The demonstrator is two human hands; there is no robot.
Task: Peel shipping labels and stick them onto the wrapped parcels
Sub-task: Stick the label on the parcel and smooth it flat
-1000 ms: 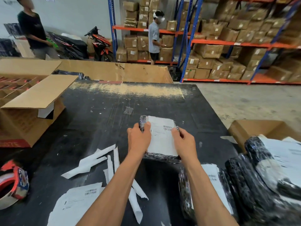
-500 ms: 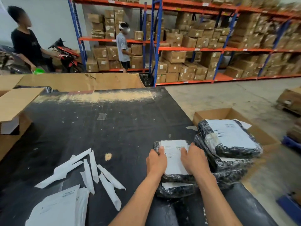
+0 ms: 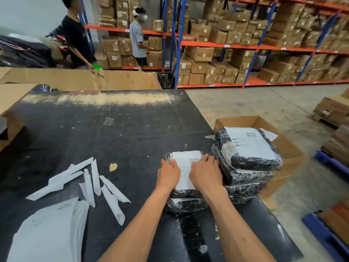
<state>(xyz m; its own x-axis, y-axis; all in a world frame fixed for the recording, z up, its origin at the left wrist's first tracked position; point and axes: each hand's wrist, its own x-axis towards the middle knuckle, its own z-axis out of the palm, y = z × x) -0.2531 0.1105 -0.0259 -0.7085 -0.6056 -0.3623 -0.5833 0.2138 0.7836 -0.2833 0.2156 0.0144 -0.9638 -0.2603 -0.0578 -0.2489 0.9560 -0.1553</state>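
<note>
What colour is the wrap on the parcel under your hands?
Glossy black, with a white label on top of the parcel; the head view shows it.

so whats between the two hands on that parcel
In the head view, a strip of the white label on the top parcel shows between the left hand and right hand; both hands rest on it.
</note>
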